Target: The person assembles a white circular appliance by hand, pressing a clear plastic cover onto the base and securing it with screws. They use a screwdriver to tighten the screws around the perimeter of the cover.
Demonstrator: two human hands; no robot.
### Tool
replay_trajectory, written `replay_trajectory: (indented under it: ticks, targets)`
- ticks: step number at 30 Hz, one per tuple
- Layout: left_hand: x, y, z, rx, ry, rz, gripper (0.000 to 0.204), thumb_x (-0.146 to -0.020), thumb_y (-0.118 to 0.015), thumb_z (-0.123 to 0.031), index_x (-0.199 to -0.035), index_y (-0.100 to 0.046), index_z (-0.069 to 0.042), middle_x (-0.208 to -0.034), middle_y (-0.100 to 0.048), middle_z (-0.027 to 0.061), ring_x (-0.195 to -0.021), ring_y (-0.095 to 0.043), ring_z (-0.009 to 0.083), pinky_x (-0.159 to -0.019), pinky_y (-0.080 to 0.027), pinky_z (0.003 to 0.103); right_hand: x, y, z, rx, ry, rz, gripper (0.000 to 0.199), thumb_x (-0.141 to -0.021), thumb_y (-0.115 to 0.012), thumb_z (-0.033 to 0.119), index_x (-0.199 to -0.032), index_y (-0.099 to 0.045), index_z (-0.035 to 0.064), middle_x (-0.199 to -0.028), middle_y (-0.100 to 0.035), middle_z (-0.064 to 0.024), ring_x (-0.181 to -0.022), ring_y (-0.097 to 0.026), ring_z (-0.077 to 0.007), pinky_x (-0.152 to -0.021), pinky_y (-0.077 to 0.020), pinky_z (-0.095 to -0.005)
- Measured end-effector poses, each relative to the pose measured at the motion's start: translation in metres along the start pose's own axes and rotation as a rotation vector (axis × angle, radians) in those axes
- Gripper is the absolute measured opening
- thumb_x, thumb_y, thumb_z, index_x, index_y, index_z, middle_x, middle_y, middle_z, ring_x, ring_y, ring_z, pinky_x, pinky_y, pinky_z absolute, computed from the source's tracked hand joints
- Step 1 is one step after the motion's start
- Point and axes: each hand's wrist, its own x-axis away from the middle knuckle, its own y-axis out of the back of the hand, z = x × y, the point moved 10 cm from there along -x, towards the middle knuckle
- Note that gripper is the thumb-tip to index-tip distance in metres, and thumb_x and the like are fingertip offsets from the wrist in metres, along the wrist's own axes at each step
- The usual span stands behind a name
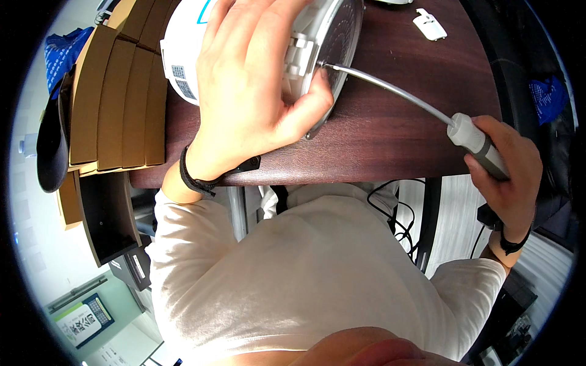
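Screwdriver [462, 130] and white appliance [184, 36] meet, in the head view, at the dark disc [343, 30] on the appliance's right-hand face. Measured from the appliance, the tool's handle lies well apart to the lower right, and its long axis runs from there up and leftward, slantwise rather than square to the disc, so the angle between shaft and disc looks like the relation that matters most. The right hand [511, 171] has its fingers and thumb wrapped about the handle, gripping it firmly. Nearer the tip is the left hand [244, 79], spread palm-down over the appliance, its fingers together along the white body and its thumb apart, reaching to the disc's edge just beside the tip. Whether that tip is seated in a screw or merely touches there is too small to tell. Beyond the disc, to the appliance's right, a small white part [430, 25] lies on the brown table [390, 134]; cardboard boxes [116, 104] stand to the appliance's left.
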Motion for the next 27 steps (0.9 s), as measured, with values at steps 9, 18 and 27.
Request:
replay_trajectory:
  ticks: [9, 18, 27]
  targets:
    - [0.0014, -0.002, 0.0002, -0.008, -0.011, -0.003, 0.067, -0.07, -0.07, -0.026, -0.127, -0.06, 0.005, -0.131, -0.062, 0.0293, -0.127, -0.058, 0.0475, -0.111, -0.04, 0.058, -0.0003, 0.0015, 0.0028, -0.02, -0.007, -0.027, 0.049, -0.081, -0.083, 0.019, -0.124, -0.065, 0.0052, -0.091, -0.071, -0.0122, -0.07, -0.07, -0.023, -0.059, -0.0491, -0.0337]
    - [0.0013, -0.0016, 0.0015, -0.002, -0.005, 0.0, 0.066, -0.07, -0.07, -0.026, -0.127, -0.06, 0.005, -0.131, -0.063, 0.0292, -0.127, -0.059, 0.0478, -0.111, -0.04, 0.058, 0.0001, 0.0006, -0.002, -0.05, -0.03, 0.006, 0.049, -0.079, -0.083, 0.018, -0.123, -0.066, 0.006, -0.1, -0.074, -0.014, -0.078, -0.073, -0.0252, -0.065, -0.0528, -0.0341]
    - [0.0006, -0.0022, 0.0019, 0.001, -0.003, 0.007, 0.066, -0.069, -0.07, -0.025, -0.127, -0.06, 0.005, -0.131, -0.063, 0.0292, -0.126, -0.059, 0.048, -0.11, -0.04, 0.058, 0.003, -0.0026, -0.0038, -0.059, -0.063, 0.018, 0.051, -0.077, -0.083, 0.018, -0.123, -0.067, 0.0071, -0.101, -0.074, -0.0139, -0.079, -0.073, -0.025, -0.066, -0.0524, -0.0341]
